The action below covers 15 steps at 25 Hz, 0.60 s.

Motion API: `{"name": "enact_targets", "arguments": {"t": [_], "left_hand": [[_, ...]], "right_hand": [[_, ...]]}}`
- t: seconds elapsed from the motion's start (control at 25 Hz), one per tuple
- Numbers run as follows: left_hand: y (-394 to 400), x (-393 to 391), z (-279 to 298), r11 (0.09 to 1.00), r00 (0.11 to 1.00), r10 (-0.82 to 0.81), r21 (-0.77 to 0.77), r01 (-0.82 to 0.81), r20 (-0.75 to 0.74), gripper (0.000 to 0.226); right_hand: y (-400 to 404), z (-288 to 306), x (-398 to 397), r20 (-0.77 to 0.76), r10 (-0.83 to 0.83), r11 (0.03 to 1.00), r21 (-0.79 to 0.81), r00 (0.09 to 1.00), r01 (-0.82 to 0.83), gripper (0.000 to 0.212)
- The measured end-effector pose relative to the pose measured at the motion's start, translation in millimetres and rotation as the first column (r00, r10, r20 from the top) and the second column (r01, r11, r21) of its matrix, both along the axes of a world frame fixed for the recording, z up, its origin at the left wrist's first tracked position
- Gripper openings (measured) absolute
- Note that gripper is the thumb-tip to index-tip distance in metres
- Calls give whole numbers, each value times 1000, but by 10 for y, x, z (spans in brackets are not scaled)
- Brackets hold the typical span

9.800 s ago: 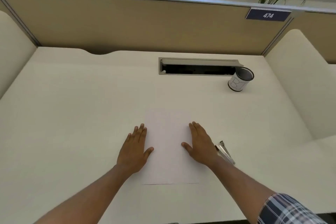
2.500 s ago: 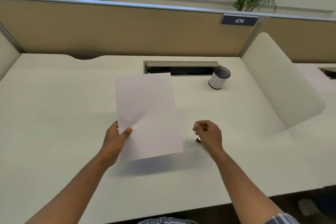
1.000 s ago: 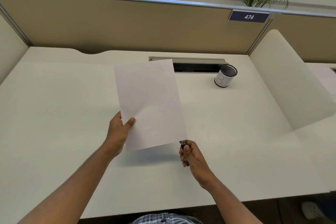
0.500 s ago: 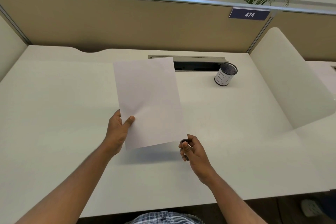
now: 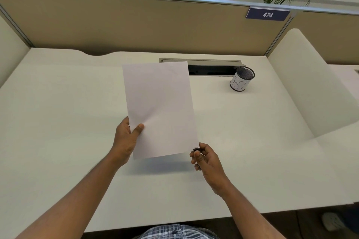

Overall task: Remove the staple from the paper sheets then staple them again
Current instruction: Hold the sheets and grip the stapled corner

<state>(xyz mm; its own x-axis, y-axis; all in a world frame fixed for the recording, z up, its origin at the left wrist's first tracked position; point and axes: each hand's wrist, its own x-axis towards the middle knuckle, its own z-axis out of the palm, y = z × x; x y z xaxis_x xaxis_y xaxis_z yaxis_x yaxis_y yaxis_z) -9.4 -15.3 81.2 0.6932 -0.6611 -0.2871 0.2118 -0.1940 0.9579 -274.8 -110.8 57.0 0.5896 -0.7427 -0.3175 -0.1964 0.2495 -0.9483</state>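
The white paper sheets (image 5: 161,108) hang tilted above the desk. My left hand (image 5: 126,137) pinches their lower left edge, thumb on top. My right hand (image 5: 206,161) is closed around a small dark and silver stapler (image 5: 196,149), mostly hidden in the fist. The stapler's tip sits right at the sheets' lower right corner. I cannot make out a staple in the sheets.
A mesh pen cup (image 5: 241,81) marked "BI" stands at the back right, beside an open cable slot (image 5: 211,69) in the white desk (image 5: 58,122). A tan partition (image 5: 136,25) closes the back and a curved white divider (image 5: 310,93) the right side.
My right hand has picked the stapler up from the desk and brought it up to the sheets' lower right corner. My left hand keeps the sheets lifted, almost still.
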Motion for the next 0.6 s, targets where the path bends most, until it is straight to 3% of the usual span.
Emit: {"name": "enact_targets", "arguments": {"t": [0.36,0.6], "left_hand": [[6,-11,-2,1000,1000,1,-2,-1,6,28],[-15,-56,37,1000,1000,-2,-14,2,0,27]], "right_hand": [[1,-40,-2,-1,-42,999,-15,999,42,26],[-5,-17,6,-3,-62,998,-15,998,62,30]]}}
